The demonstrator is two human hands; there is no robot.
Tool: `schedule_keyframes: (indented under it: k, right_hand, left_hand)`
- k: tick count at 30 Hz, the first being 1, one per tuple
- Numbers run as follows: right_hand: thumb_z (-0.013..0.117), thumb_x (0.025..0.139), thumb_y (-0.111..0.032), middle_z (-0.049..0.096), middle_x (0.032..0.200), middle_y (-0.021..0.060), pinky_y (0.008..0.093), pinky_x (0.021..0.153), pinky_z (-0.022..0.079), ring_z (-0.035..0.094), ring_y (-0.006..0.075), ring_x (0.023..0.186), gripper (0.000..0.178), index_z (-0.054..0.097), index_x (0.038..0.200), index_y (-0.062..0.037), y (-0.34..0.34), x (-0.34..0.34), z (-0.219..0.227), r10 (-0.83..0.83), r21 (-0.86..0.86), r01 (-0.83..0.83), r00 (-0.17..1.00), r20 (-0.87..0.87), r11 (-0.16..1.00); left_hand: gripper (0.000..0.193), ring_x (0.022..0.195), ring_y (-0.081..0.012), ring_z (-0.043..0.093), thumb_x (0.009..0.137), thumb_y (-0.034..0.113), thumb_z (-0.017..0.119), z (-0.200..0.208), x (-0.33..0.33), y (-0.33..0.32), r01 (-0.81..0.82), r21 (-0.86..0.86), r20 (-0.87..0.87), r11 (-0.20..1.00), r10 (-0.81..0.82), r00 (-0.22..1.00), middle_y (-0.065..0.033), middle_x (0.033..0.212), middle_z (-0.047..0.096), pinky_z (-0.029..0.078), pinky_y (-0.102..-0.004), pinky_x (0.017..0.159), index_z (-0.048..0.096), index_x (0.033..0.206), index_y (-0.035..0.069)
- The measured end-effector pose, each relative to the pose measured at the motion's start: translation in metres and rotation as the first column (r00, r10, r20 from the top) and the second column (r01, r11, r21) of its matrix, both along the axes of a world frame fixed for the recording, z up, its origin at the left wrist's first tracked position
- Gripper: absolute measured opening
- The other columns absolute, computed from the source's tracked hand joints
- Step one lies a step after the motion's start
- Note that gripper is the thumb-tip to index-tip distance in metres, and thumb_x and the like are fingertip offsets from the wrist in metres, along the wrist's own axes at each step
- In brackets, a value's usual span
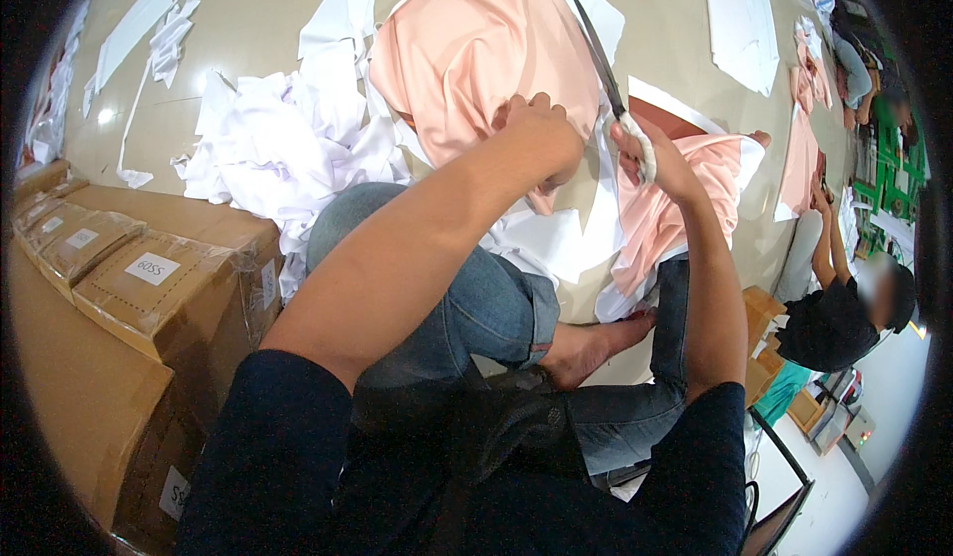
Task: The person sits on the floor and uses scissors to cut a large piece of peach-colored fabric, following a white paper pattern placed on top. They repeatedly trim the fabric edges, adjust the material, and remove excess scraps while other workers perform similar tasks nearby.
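- Dark navy T-shirt sleeves fill the near side, with the person's bare forearms reaching from them toward the far side.
- Blue denim jeans cover the bent legs, and a bare foot rests on the glossy beige floor.
- Left hand lies on the peach fabric, knuckles up and fingers curled down into it; whether they pinch a fold, I cannot tell.
- Right hand is clenched around the white-wrapped handles of long dark scissors, whose blades point to the far side and slightly left, over the right part of the peach fabric.
- That peach fabric is spread and rumpled on the floor beyond the legs, a white piece showing at its far right edge.
- Just right of the scissors, a second peach cloth with white edging lies in folds.
- Left of the peach fabric sits a heap of white cloth scraps.
- Taped cardboard boxes stand at the near left.
- At the right, a co-worker in black sits near a long peach strip.
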State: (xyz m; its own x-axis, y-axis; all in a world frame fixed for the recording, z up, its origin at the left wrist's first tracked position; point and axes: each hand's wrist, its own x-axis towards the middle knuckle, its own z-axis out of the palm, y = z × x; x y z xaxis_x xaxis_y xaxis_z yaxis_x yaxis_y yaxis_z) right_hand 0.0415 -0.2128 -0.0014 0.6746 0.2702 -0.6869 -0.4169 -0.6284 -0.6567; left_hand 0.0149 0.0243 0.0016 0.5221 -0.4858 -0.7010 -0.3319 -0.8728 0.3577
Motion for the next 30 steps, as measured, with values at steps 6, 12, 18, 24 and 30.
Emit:
schedule_keyframes:
  k: [6, 12, 18, 24, 30]
  right_hand:
    - [0.083, 0.099, -0.063, 0.055, 0.071, -0.0011, 0.029, 0.052, 0.044, 0.056, 0.0078, 0.057, 0.063, 0.069, 0.117, -0.0036, 0.023, 0.024, -0.016, 0.16, -0.254, -0.116, 0.974, 0.16, 0.96]
    - [0.083, 0.094, -0.073, 0.063, 0.073, 0.0019, 0.0315, 0.054, 0.049, 0.061, 0.0133, 0.057, 0.079, 0.072, 0.118, 0.0019, 0.032, 0.023, -0.014, 0.026, -0.15, -0.015, 0.997, 0.069, 0.989]
    - [0.085, 0.093, -0.07, 0.067, 0.076, 0.0037, 0.0317, 0.057, 0.053, 0.064, 0.0145, 0.06, 0.077, 0.074, 0.117, 0.0021, 0.063, 0.041, -0.013, 0.079, -0.266, -0.017, 0.972, 0.223, 0.964]
    - [0.091, 0.093, -0.056, 0.067, 0.075, 0.0044, 0.0311, 0.056, 0.052, 0.066, 0.0143, 0.06, 0.062, 0.072, 0.106, 0.0009, 0.045, 0.03, -0.011, 0.039, -0.219, 0.006, 0.978, 0.203, 0.976]
    - [0.085, 0.103, -0.044, 0.063, 0.069, 0.0012, 0.0324, 0.05, 0.047, 0.06, 0.0123, 0.054, 0.045, 0.067, 0.102, -0.0031, -0.021, -0.059, -0.021, -0.164, -0.197, 0.193, 0.974, 0.154, 0.961]
  left_hand:
    - [0.056, 0.149, -0.0369, 0.051, 0.081, 0.027, 0.094, 0.003, 0.0, 0.004, -0.029, -0.03, -0.004, 0.999, 0.029, 1.0, -0.0107, 0.151, 0.062, 0.046, -0.0612, 0.118, 0.082, 0.136, 0.035]
    - [0.059, 0.147, -0.0357, 0.052, 0.079, 0.027, 0.097, 0.0, 0.0, 0.002, -0.02, -0.038, 0.025, 0.999, 0.021, 0.999, -0.011, 0.153, 0.064, 0.046, -0.0589, 0.116, 0.082, 0.136, 0.026]
    - [0.056, 0.148, -0.0374, 0.053, 0.081, 0.027, 0.092, -0.002, -0.003, 0.002, 0.036, -0.036, 0.08, 0.999, -0.033, 0.996, -0.0131, 0.155, 0.064, 0.05, -0.0598, 0.115, 0.083, 0.136, 0.03]
    - [0.06, 0.147, -0.0397, 0.058, 0.09, 0.04, 0.089, 0.0, 0.026, 0.023, -0.174, -0.193, -0.055, 0.966, 0.166, 0.985, -0.0147, 0.155, 0.065, 0.055, -0.0596, 0.11, 0.077, 0.143, 0.015]
    - [0.077, 0.141, -0.044, 0.058, 0.097, 0.047, 0.08, -0.028, 0.042, 0.053, -0.724, -0.264, 0.404, 0.638, 0.754, 0.518, -0.0268, 0.158, 0.054, 0.055, -0.0588, 0.108, 0.057, 0.163, 0.017]
